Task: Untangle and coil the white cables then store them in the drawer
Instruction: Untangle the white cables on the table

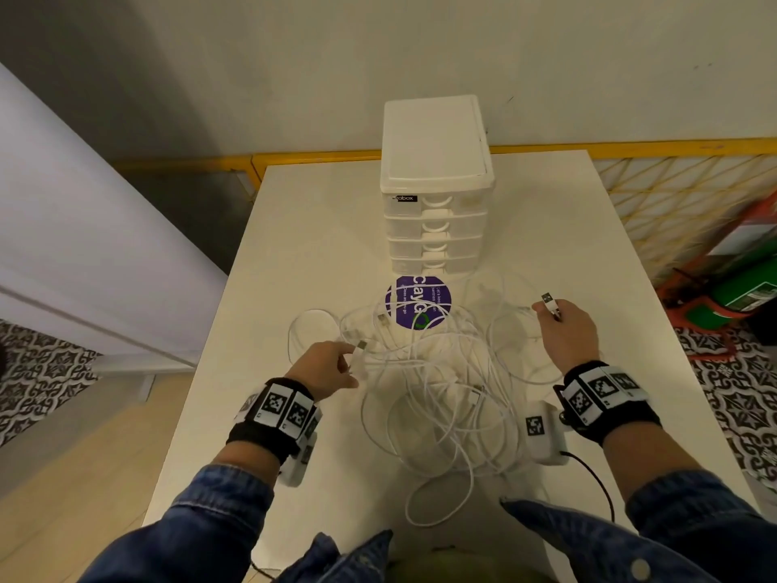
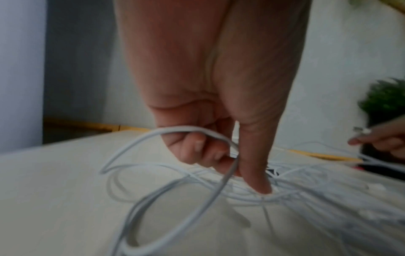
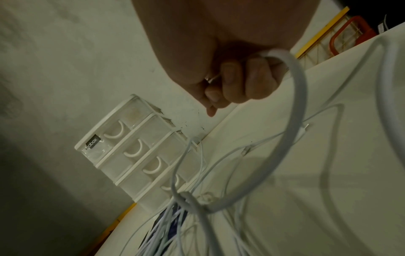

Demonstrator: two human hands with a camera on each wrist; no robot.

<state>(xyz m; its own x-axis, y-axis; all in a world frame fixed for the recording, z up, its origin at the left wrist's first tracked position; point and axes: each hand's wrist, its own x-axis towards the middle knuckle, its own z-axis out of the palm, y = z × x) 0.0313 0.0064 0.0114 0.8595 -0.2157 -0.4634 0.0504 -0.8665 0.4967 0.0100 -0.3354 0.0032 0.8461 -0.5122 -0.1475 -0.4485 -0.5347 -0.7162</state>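
Note:
A tangle of white cables (image 1: 441,372) lies spread over the middle of the white table (image 1: 294,229). My left hand (image 1: 332,366) grips a cable strand (image 2: 197,131) at the tangle's left side, next to a USB plug (image 1: 360,344). My right hand (image 1: 565,330) holds another cable near its USB plug (image 1: 550,303), raised at the tangle's right; in the right wrist view its fingers (image 3: 241,83) curl round the thick white cable (image 3: 295,97). The white drawer unit (image 1: 435,191) stands behind the tangle with all drawers closed.
A round purple sticker (image 1: 418,302) lies on the table under the cables, just before the drawer unit. A yellow rail (image 1: 630,147) and lattice run behind the table. Red and green items (image 1: 740,284) sit on the floor to the right.

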